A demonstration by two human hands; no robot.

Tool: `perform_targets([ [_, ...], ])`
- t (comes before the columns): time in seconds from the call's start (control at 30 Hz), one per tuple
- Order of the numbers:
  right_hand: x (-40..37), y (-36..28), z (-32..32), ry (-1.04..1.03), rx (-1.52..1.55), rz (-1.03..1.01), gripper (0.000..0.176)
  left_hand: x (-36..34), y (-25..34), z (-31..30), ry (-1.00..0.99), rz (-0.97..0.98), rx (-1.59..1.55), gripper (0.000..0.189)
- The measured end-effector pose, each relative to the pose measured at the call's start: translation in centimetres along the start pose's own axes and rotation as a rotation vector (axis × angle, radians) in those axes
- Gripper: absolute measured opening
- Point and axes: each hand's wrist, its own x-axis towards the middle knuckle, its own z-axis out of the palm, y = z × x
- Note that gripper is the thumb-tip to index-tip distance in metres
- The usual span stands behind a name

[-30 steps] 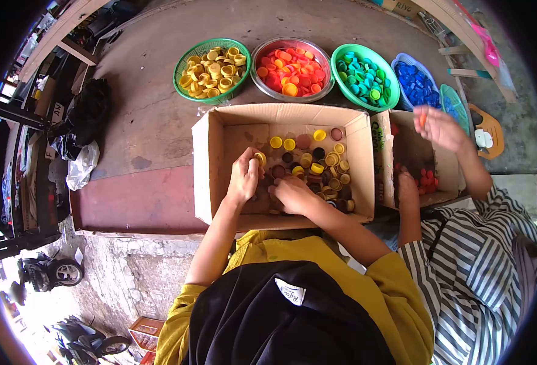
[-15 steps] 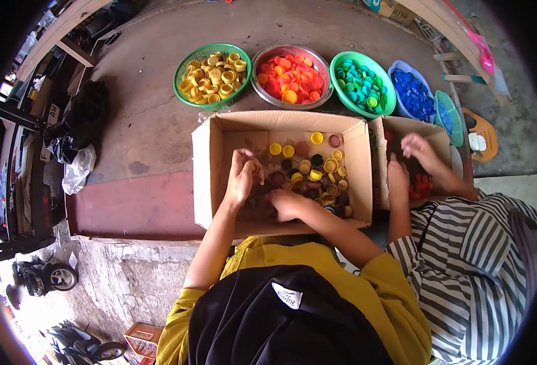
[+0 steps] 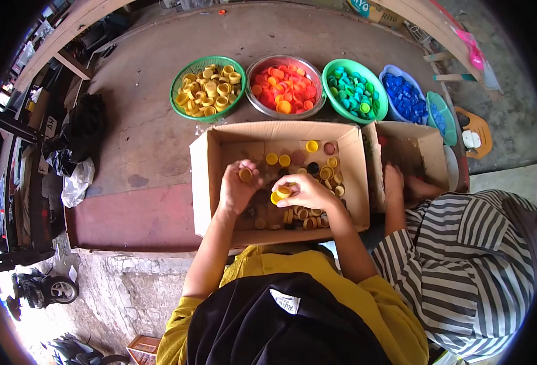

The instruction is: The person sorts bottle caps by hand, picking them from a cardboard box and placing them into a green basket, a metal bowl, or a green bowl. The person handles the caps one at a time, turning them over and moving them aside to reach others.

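Note:
Over the left part of a large cardboard box [image 3: 353, 176], my left hand [image 3: 238, 187] is closed around a tan cap [image 3: 245, 175]. My right hand [image 3: 308, 192], near the box's middle, pinches yellow caps [image 3: 283, 191] between thumb and fingers. The two hands are apart. Yellow, tan, brown and black caps lie in the box below and to the right of my hands, such as a yellow cap [image 3: 311, 146] and a black cap [image 3: 313, 167]. My right hand hides some of them.
Beyond the box stand a green basket of yellow caps [image 3: 174, 100], a metal bowl of red and orange caps [image 3: 253, 103], a green basin [image 3: 329, 91] and blue containers. At right, a co-worker in stripes [image 3: 463, 261] reaches into a smaller box [image 3: 438, 143].
My right hand has lifted from the box floor, now holding yellow caps. My left hand has turned, showing its tan cap. The co-worker's farther hand has moved down toward their body.

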Motion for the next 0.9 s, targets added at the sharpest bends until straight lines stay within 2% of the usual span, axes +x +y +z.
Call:
perform_targets([
  [0.03, -0.1, -0.5, -0.4, 0.032, -0.1, -0.079, 0.028, -0.1, -0.3, 0.9, -0.007, -0.067, -0.013, 0.027],
  [0.13, 0.0, -2.1, 0.5, 0.19, 0.043, -0.195, 0.032, -0.5, -0.6, 1.8, -0.109, -0.272, 0.018, 0.047],
  [0.2, 0.2, -2.7, 1.3, 0.254, -0.223, -0.347, 0.032, -0.6, -0.8, 2.3, -0.19, -0.364, -0.038, 0.051],
  [0.23, 0.3, -3.1, 1.5, 0.286, -0.357, -0.424, 0.032, -0.6, -0.7, 2.8, -0.156, -0.358, -0.011, 0.048],
  [0.3, 0.2, -3.5, 2.1, 0.296, -0.476, -0.275, 0.031, -1.2, -0.8, 3.5, -0.076, -0.354, 0.035, 0.043],
  [0.33, 0.2, -3.6, 2.2, 0.301, -0.534, -0.201, 0.031, -0.8, -1.2, 2.3, -0.023, -0.236, 0.091, 0.039],
  [0.4, 0.4, -2.9, 1.7, 0.404, -0.616, -0.246, 0.027, 0.9, -2.2, -0.9, 0.072, 0.006, 0.206, 0.031],
  [0.43, 0.4, -2.0, 1.2, 0.456, -0.666, -0.227, 0.026, 0.5, -1.9, 0.3, 0.156, 0.105, 0.186, 0.023],
  [0.47, 0.4, -1.2, 0.7, 0.509, -0.714, -0.206, 0.025, 1.2, -1.8, -0.7, 0.199, 0.186, 0.212, 0.023],
  [0.5, 0.5, -0.5, 0.3, 0.527, -0.649, -0.185, 0.021, 1.0, -1.4, -0.4, 0.195, 0.186, 0.169, 0.023],
  [0.6, 0.6, 0.9, -1.1, 0.512, -0.791, -0.074, 0.018, 0.7, -1.0, 0.1, 0.169, 0.119, 0.078, 0.024],
  [0.63, 0.6, 1.2, -1.2, 0.567, -0.889, -0.199, 0.017, 0.8, -0.9, 0.1, 0.158, 0.087, 0.055, 0.024],
  [0.73, 0.7, 0.5, -0.6, 0.642, -0.77, -0.209, 0.018, 0.9, -1.2, 0.0, 0.053, 0.033, 0.056, 0.029],
  [0.8, 1.1, -1.0, 0.8, 0.618, -0.725, -0.265, 0.024, 0.5, -1.0, 1.1, 0.042, -0.098, 0.049, 0.033],
  [0.87, 1.9, -1.1, 1.9, 0.456, -0.836, -0.447, 0.038, -0.4, -0.5, 2.6, 0.022, -0.227, 0.098, 0.037],
  [0.9, 1.7, -1.5, 2.8, 0.419, -0.911, -0.488, 0.047, -0.7, -0.4, 3.5, 0.044, -0.215, 0.079, 0.037],
])
